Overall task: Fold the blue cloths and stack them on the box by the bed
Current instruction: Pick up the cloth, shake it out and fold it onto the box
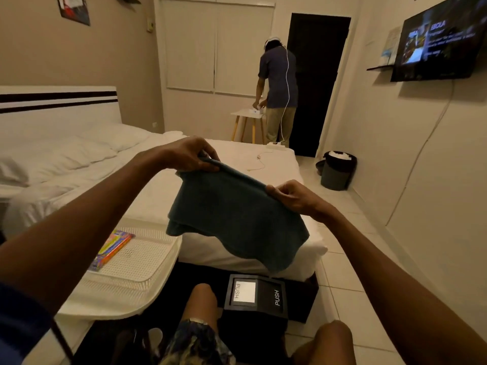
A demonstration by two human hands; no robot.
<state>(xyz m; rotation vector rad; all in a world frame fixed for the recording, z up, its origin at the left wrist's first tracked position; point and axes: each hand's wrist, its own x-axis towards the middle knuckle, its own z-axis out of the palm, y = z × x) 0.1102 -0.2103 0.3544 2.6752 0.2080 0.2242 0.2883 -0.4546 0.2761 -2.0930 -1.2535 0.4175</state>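
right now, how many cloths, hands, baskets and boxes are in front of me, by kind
blue cloth: 1
hands: 2 (left hand, right hand, both pinching the cloth's top edge)
white basket: 1
black box: 1
total: 5

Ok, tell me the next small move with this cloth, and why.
Probably bring the left hand across to the right hand, folding the blue cloth in half. Both hands pinch its top edge, it hangs loose and doubled in the air, and no cloth lies yet on the black box below.
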